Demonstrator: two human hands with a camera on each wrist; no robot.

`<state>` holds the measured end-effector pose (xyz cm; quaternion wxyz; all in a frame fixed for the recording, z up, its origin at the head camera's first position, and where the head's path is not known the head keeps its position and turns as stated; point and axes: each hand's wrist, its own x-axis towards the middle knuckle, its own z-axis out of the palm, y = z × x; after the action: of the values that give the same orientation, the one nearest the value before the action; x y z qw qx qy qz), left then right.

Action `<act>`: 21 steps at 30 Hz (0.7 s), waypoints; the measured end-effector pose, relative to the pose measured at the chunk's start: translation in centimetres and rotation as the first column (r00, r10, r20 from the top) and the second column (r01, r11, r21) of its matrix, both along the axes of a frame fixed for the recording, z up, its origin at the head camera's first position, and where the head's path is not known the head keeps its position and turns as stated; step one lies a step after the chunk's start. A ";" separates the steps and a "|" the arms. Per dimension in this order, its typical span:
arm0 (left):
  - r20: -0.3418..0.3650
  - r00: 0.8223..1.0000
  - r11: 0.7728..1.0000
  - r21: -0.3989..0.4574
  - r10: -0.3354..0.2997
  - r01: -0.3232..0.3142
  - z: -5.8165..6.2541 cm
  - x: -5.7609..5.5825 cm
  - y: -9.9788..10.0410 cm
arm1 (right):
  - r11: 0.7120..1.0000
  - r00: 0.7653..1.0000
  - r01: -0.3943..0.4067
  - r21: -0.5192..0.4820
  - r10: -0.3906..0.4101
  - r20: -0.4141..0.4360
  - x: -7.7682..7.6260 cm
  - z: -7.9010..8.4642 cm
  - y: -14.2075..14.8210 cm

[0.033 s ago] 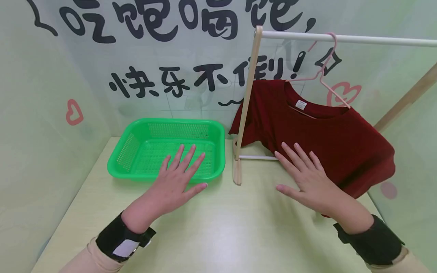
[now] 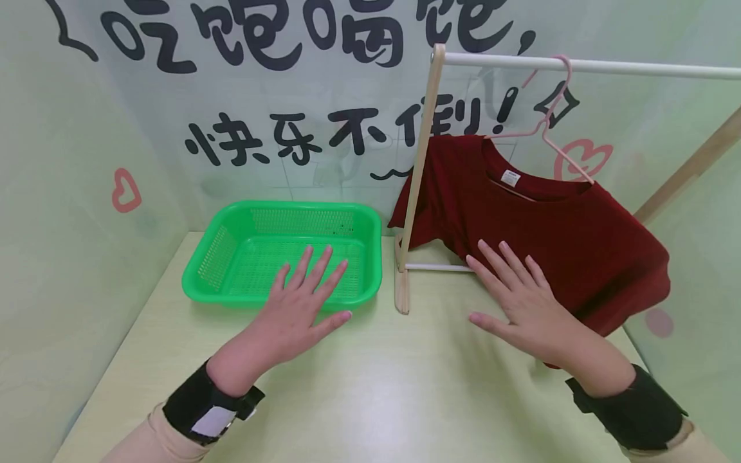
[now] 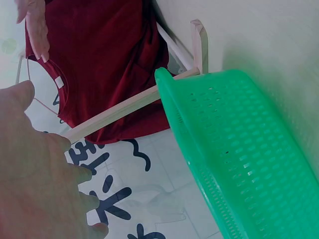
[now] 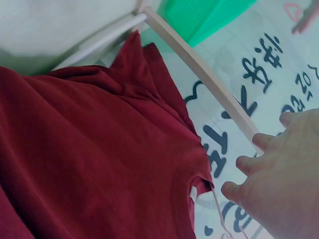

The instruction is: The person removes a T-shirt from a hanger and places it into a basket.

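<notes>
Bright, even light fills the head view, leaving a pale glare on the counter point(image 2: 376, 405) and soft, faint shadows. Both wrist views look hazier, their near fingers point(image 4: 249, 165) slightly soft.

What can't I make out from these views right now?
- Green basket: in the head view, the left hand hides part of it; in the left wrist view, the picture's edges cut it off.
- Dark red shirt: in the head view, the right hand covers part of its front.
- Neck label: head view, print too small to read.
- White top rail: head view, cut off by the right edge.
</notes>
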<state>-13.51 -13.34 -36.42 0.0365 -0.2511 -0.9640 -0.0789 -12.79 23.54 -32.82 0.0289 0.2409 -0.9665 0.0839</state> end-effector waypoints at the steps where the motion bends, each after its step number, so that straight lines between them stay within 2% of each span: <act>1: 0.003 1.000 1.000 0.002 -0.002 0.002 0.0 0.1 0.0 | 1.000 1.000 -0.004 -0.003 0.004 -0.003 0.0 0.1 0.0; 6: 0.003 1.000 1.000 0.017 -0.014 0.014 0.0 0.2 0.2 | 1.000 1.000 -0.016 -0.016 0.015 -0.022 0.2 0.3 0.0; 13: -0.039 0.999 0.999 0.026 -0.019 0.020 0.4 0.1 0.3 | 1.000 0.999 -0.005 -0.006 0.005 -0.032 0.3 0.3 0.0; 21: -0.001 1.000 0.999 0.030 -0.013 0.013 0.4 0.1 0.6 | 1.000 0.999 -0.010 0.006 0.010 -0.037 0.1 0.6 0.1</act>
<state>-13.43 -12.76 -36.04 0.0403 -0.2568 -0.9611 -0.0932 -12.73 23.63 -32.24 0.0456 0.2472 -0.9648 0.0768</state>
